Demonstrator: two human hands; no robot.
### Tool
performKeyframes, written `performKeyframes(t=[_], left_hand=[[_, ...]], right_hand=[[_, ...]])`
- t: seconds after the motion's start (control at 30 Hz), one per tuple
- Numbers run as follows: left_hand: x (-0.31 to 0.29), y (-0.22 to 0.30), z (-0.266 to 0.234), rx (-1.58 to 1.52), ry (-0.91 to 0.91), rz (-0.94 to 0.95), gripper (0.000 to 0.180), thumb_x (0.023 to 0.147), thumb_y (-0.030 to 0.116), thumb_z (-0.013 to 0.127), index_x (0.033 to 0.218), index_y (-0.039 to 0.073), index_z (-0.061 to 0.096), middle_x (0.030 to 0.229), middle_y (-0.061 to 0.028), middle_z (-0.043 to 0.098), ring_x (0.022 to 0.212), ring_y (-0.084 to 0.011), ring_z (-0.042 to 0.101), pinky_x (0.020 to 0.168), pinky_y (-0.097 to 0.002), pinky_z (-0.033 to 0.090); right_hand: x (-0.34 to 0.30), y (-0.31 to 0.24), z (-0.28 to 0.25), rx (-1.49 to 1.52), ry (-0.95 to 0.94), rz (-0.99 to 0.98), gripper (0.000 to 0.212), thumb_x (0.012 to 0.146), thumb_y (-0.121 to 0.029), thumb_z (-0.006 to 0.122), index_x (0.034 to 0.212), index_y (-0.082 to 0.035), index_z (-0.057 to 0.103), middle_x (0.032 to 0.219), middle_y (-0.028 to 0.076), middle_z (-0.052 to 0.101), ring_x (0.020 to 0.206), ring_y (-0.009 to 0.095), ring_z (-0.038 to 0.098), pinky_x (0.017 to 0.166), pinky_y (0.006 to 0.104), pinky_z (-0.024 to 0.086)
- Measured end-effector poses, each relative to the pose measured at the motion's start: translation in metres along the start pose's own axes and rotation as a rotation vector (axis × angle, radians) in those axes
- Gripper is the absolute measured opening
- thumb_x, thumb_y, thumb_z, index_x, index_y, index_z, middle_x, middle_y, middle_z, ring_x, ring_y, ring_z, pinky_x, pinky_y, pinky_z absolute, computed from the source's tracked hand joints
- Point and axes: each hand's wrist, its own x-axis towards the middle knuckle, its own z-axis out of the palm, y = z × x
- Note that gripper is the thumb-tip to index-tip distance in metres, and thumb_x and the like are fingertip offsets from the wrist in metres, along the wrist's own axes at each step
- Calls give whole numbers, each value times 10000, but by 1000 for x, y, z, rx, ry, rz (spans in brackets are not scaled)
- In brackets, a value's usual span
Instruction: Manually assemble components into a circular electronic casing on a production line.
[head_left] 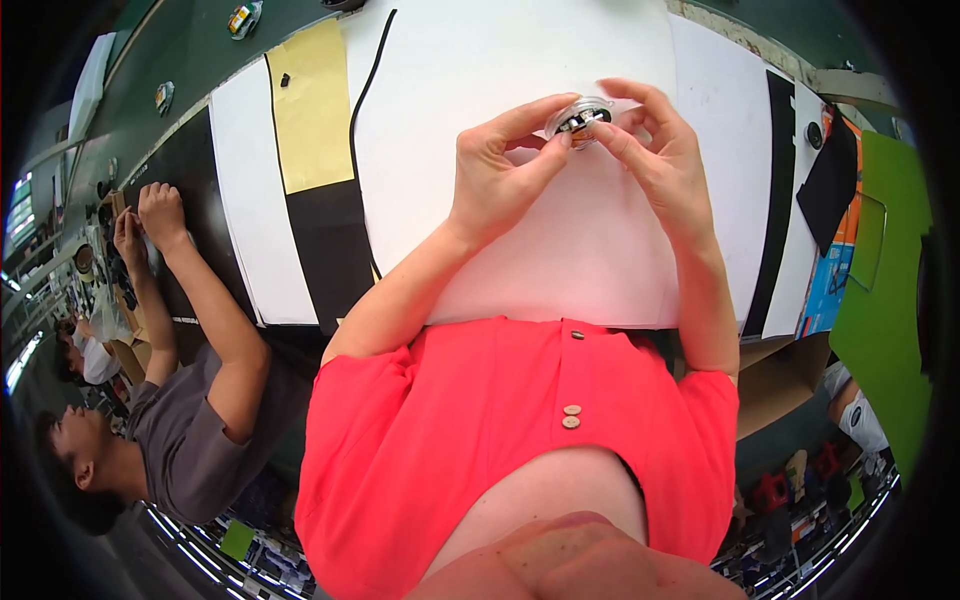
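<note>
Between my two hands, above the white work surface [480,60], is a small round device with a clear plastic shell [580,118]; dark, metallic and orange parts show inside it. My left hand [510,165] pinches its left side between thumb and fingers. On the other side, my right hand [655,145] presses its thumb on the device, with the fingers curled around behind. The fingertips partly cover the device, so its far side is hidden.
Left of me lie a yellow sheet [312,115] with a small black piece [285,80] on it and a black cord [368,95]. Similar clear devices [243,20] sit farther off. A co-worker [200,400] works at the left. A black sheet [830,180] and green board [885,250] are at right.
</note>
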Motion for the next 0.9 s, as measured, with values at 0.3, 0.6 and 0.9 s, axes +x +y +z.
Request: performKeyframes(t=[0.3,0.6,0.9], left_hand=[[-3,1,-2,-43,-44,-51,389,885,-5,674,1270,41,704,1117,-87,762,920,-130,726,762,-260,596],[-3,2,-2,31,-53,18,380,888,5,678,1263,54,712,1099,-85,768,942,-138,730,764,-269,590],[-1,8,-2,-19,-40,-18,382,893,-19,651,1271,18,692,1114,-109,757,953,-172,745,813,-283,610]], right_hand=[[2,4,-5,143,-178,73,293,955,-150,706,1199,10,679,878,22,707,714,40,588,601,193,467],[4,2,-5,196,-201,96,280,955,-147,704,1191,2,680,863,20,706,693,31,583,590,177,453],[2,3,-3,171,-178,36,295,954,-151,713,1197,12,671,839,-4,669,670,25,558,592,173,448]])
